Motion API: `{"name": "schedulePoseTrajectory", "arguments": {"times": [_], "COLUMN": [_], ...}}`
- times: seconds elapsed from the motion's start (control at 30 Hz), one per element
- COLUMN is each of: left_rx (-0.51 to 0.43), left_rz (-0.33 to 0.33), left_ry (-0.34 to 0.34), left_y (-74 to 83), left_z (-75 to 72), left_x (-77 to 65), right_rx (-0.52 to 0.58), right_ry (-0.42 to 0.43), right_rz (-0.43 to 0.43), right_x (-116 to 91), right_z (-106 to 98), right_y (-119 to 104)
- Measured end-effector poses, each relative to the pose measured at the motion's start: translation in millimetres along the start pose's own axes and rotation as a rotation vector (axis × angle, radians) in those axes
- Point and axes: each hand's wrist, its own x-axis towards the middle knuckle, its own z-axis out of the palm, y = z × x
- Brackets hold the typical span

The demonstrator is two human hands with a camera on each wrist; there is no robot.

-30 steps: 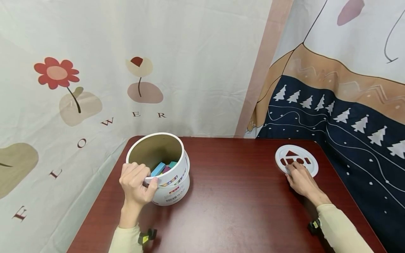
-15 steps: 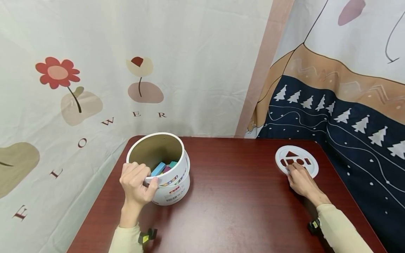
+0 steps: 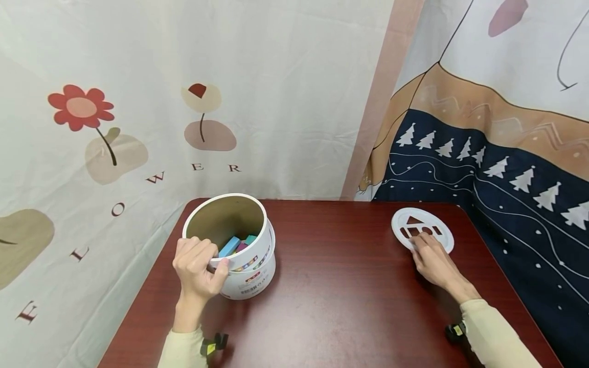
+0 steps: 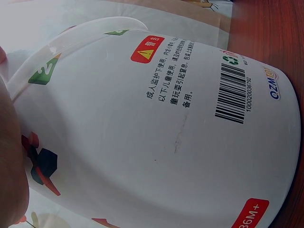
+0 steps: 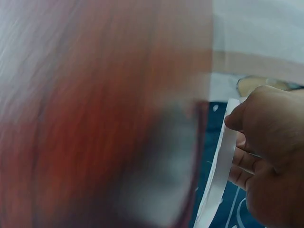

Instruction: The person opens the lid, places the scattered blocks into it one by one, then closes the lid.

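Observation:
At the left of the head view my left hand (image 3: 198, 268) grips the near rim of a white bucket (image 3: 250, 281), fingers over the edge and thumb outside. Coloured blocks (image 3: 230, 246), blue, teal and purple among them, lie inside; the hand and wall hide the rest. Printed text and a barcode (image 4: 230, 94) mark the bucket's side in the left wrist view. Over at the right, my right hand (image 3: 434, 263) pinches the near edge of a round white lid (image 3: 401, 220) with shape cutouts. The right wrist view shows its thin edge (image 5: 219, 175) between thumb and fingers.
Both things are over a dark red wooden table (image 3: 331, 286). A pale cloth (image 3: 294, 102) with flower prints hangs behind it, and a navy cloth (image 3: 506, 204) with white trees hangs along the right side. Wrist cameras (image 3: 213, 343) sit on both sleeves.
My right hand has shifted the lid slightly left and toward the back, and its cutouts now show at a different slant. The left hand and the bucket stay where they were.

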Motion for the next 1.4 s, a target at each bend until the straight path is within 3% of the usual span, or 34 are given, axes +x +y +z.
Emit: {"name": "schedulePoseTrajectory", "arguments": {"times": [0.9, 1.4], "left_rx": [0.004, 0.006], "left_rz": [-0.005, -0.001], "left_ry": [-0.011, -0.029], "left_y": [0.7, 1.1], "left_z": [-1.2, -2.3], "left_x": [-1.6, -0.6], "right_rx": [0.223, 0.337], "right_ry": [0.073, 0.172], "right_rz": [-0.213, -0.432], "right_x": [96.4, 144.7], "right_z": [-21.2, -18.0], "right_y": [-116.5, -171.1]}}
